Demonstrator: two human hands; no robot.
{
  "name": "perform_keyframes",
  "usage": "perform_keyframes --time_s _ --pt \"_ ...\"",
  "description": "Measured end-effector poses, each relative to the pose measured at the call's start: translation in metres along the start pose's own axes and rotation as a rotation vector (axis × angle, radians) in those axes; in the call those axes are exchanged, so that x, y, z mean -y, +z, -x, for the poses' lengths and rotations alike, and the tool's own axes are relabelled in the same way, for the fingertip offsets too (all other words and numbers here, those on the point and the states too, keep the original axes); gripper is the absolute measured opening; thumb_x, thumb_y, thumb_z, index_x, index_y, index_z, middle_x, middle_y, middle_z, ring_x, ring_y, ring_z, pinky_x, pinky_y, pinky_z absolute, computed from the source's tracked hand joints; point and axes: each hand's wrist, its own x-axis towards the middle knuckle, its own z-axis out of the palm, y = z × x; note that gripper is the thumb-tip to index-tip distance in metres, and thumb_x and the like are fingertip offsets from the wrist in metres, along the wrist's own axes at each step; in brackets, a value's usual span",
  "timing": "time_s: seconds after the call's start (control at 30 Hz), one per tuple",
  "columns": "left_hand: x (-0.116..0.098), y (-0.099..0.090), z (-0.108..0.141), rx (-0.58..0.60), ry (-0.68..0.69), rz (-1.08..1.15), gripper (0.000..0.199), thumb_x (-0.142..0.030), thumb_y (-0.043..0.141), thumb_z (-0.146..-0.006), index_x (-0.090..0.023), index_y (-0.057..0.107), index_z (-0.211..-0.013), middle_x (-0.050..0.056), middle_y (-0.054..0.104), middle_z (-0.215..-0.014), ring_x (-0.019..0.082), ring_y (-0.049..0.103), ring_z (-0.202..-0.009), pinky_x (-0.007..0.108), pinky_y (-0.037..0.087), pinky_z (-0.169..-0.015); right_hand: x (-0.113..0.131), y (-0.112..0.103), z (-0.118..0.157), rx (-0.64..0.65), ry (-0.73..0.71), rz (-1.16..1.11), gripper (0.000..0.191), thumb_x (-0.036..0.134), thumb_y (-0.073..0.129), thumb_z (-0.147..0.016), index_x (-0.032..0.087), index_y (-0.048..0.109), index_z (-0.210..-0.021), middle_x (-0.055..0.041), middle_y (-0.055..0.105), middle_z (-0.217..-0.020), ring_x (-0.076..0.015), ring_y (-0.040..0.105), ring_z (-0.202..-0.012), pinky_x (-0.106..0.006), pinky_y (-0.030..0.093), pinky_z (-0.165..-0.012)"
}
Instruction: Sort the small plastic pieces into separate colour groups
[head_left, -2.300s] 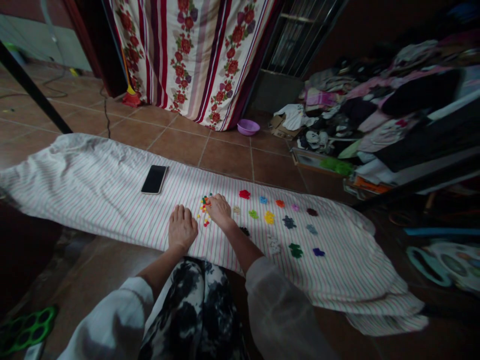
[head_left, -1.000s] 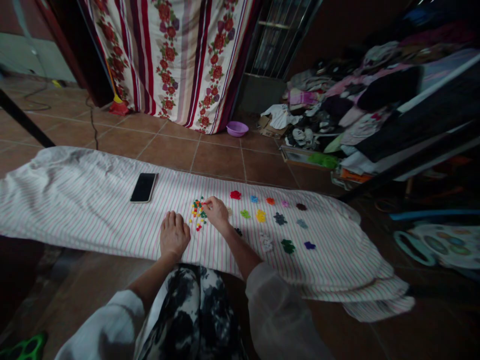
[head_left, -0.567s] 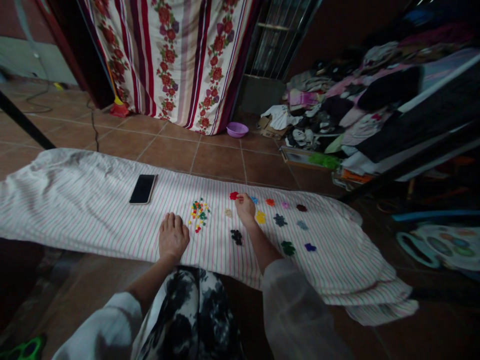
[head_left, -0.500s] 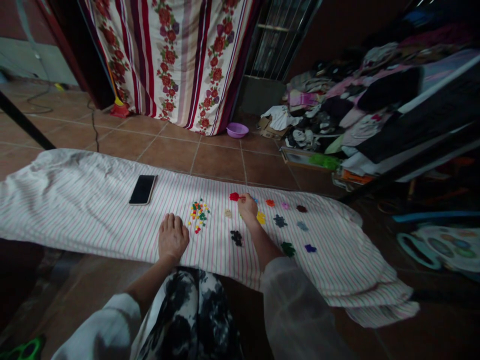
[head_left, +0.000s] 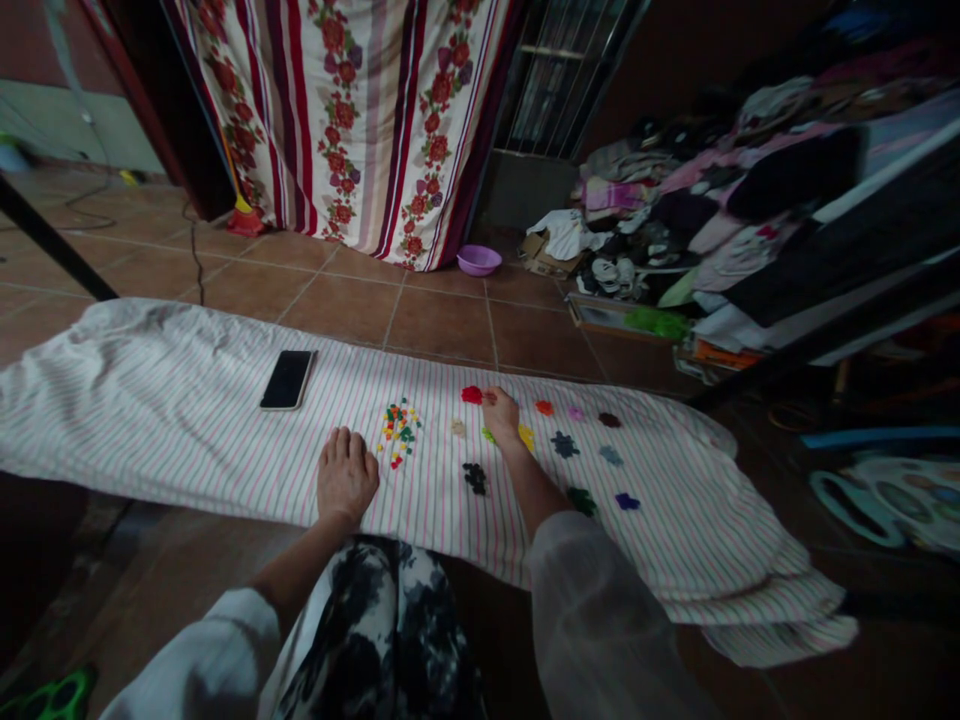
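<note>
My left hand [head_left: 347, 472] lies flat on the striped cloth [head_left: 202, 420], fingers stretched out, just left of a mixed pile of small coloured pieces [head_left: 399, 432]. My right hand [head_left: 501, 413] is at the right edge of the red pile [head_left: 472, 395], its fingers pinched together; whatever they hold is too small to make out. Near that hand are beige pieces [head_left: 457, 427], lime pieces [head_left: 488, 435] and a partly covered yellow pile [head_left: 526, 437]. A black pile [head_left: 474, 478] sits closer to me. Dark grey pieces [head_left: 565, 445] and an orange pile [head_left: 544, 408] are farther right.
A phone [head_left: 288, 380] rests on the cloth at left. Pink [head_left: 575, 412], dark brown [head_left: 609, 420], blue [head_left: 628, 501] and green piles [head_left: 580, 500] are at right. Beyond stand a purple basin [head_left: 479, 261], a floral curtain [head_left: 382, 130] and heaped clothes [head_left: 675, 200].
The view has shifted slightly. My right hand stays beside the red pile, its fingers still pinched. My left hand has not moved on the cloth.
</note>
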Motion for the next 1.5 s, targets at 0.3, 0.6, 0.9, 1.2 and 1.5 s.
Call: perform_keyframes --time_s 0.3,0.6,0.9,1.2,1.5 --pt "0.000 0.001 0.000 0.005 0.006 -0.026 0.031 -0.025 0.041 -0.090 -0.009 0.058 -0.111 0.021 0.056 -0.130 0.035 0.045 -0.130 0.046 0.040 -0.104 0.003 -0.002 0.010 -0.061 -0.081 -0.075 0.028 0.014 0.045 -0.081 0.019 0.071 -0.091 -0.0069 0.073 -0.096 -0.0195 0.065 -0.090 -0.031 0.048 -0.087" --pt "0.001 0.002 -0.001 0.005 -0.009 -0.011 0.032 -0.024 0.042 -0.089 -0.008 0.058 -0.112 0.022 0.056 -0.130 0.035 0.046 -0.130 0.046 0.038 -0.106 0.034 0.024 0.048 0.081 -0.361 -0.149 0.030 0.013 0.045 -0.083 0.021 0.073 -0.088 -0.0047 0.070 -0.093 -0.0181 0.063 -0.090 -0.030 0.048 -0.087" --pt "0.000 0.003 0.000 -0.001 -0.024 0.021 0.032 -0.024 0.041 -0.090 -0.008 0.058 -0.112 0.022 0.055 -0.131 0.035 0.045 -0.132 0.047 0.039 -0.104 0.086 0.046 0.084 0.409 -0.704 0.028 0.024 0.015 0.053 -0.089 0.024 0.074 -0.099 -0.0047 0.066 -0.098 -0.0172 0.058 -0.099 -0.028 0.045 -0.091" --pt "0.000 0.003 0.000 -0.016 -0.010 0.006 0.034 -0.024 0.043 -0.089 -0.005 0.058 -0.114 0.024 0.056 -0.131 0.036 0.046 -0.130 0.047 0.038 -0.106 0.114 0.048 0.081 0.567 -0.711 0.310 0.029 0.014 0.048 -0.093 0.023 0.073 -0.105 -0.0067 0.065 -0.107 -0.0183 0.054 -0.106 -0.026 0.041 -0.094" --pt "0.001 0.004 0.000 -0.020 -0.010 0.006 0.033 -0.023 0.042 -0.089 -0.007 0.058 -0.113 0.023 0.056 -0.131 0.036 0.046 -0.132 0.047 0.038 -0.106 0.123 0.045 0.079 0.603 -0.683 0.368 0.027 0.016 0.046 -0.094 0.020 0.071 -0.103 -0.0071 0.066 -0.106 -0.0174 0.055 -0.104 -0.025 0.040 -0.092"
